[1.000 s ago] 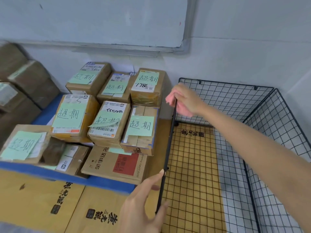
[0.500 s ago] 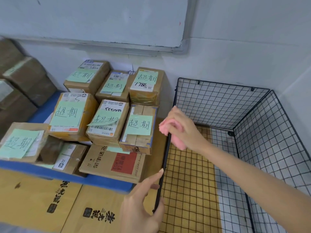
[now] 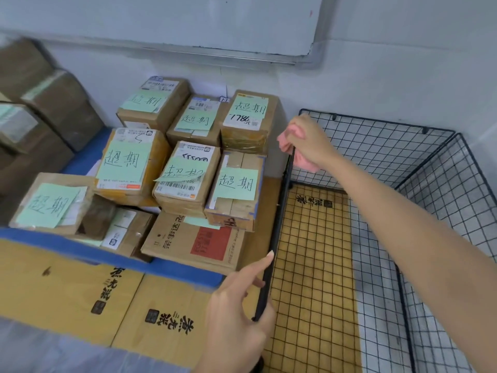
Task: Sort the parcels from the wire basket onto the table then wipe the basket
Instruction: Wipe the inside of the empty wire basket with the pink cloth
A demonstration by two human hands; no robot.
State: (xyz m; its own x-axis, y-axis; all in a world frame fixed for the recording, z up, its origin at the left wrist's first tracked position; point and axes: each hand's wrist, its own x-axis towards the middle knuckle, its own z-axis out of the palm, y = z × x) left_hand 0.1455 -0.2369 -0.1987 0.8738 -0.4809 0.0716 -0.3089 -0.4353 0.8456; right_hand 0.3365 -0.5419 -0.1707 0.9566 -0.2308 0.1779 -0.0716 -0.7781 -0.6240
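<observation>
A black wire basket (image 3: 382, 146) stands at the right with nothing inside; flattened cardboard shows through its floor. My right hand (image 3: 312, 141) grips a pink cloth (image 3: 289, 142) wrapped over the far end of the basket's left rim. My left hand (image 3: 236, 305) holds the near part of that same rim, thumb inside and index finger stretched along the wire. Several brown parcels (image 3: 188, 176) with green handwritten notes are stacked on the blue table (image 3: 88, 157) left of the basket.
Larger taped cartons (image 3: 45, 103) are piled at the far left against the wall. A whiteboard (image 3: 188, 20) hangs above. Flattened yellow cardboard (image 3: 67, 289) lies in front of the table, close to me.
My right hand slid the pink cloth along the left rim toward me, then back out to the far end. My left hand kept its hold on the near rim.
</observation>
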